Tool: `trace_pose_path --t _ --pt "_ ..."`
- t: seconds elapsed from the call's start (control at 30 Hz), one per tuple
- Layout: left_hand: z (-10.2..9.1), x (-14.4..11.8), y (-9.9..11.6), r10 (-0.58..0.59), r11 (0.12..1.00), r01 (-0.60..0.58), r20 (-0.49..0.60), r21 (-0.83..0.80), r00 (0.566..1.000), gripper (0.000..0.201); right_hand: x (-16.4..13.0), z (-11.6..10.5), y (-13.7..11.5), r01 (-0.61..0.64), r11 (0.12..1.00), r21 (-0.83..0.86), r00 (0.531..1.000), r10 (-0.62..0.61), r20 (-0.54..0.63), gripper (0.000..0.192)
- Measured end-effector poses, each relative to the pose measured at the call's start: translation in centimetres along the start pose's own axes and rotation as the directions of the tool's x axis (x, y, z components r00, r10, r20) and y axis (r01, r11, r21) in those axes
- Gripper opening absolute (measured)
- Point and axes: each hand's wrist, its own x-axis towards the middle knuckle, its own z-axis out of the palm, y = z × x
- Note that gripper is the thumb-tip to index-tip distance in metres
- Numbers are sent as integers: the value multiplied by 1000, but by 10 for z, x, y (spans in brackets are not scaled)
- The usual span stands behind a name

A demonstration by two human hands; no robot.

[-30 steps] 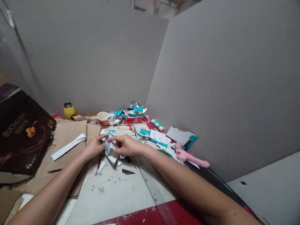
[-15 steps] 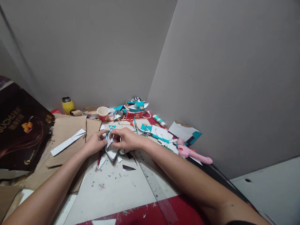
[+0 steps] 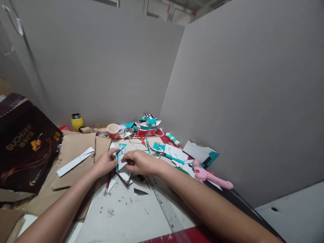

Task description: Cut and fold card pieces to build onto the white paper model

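Between my two hands is a small folded card piece (image 3: 122, 157), white with teal edges and some dark print. My left hand (image 3: 105, 162) pinches its left edge between thumb and fingers. On the other side, my right hand (image 3: 141, 162) has its fingers curled against the card's right part, thumb beneath; the fingertips are partly hidden. The card's lower white end points towards me, just above the table. Under my left hand lies a dark red pencil (image 3: 108, 182) beside a white paper scrap. A dark triangular offcut (image 3: 140, 192) rests to the right of them.
A clear ruler (image 3: 165, 211) lies right of my hands, with a pink glue gun (image 3: 211, 176) beyond. A teal-handled cutter (image 3: 169, 156) sits among scraps. Further back stand a paper cup (image 3: 113, 131) and yellow bottle (image 3: 77, 123). Cardboard (image 3: 76, 143) and a dark box (image 3: 27, 148) fill the left.
The view has tilted up, so everything sits lower. The card has turned to show its printed white face, and my right fingers now lie over its right part.
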Motion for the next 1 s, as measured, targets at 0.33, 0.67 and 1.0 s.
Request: trace_pose_path --t 0.33,0.67,1.0 --pt "3 -1 0 25 999 -24 -59 29 998 63 4 -3 -15 4 991 -134 999 1 34 13" --pt "0 -6 10 42 995 -43 8 85 999 69 2 5 -15 -46 984 -170 999 47 2 17" --pt "17 -27 36 64 794 -113 103 598 993 81 -3 7 -10 -74 992 -97 997 71 -39 21"
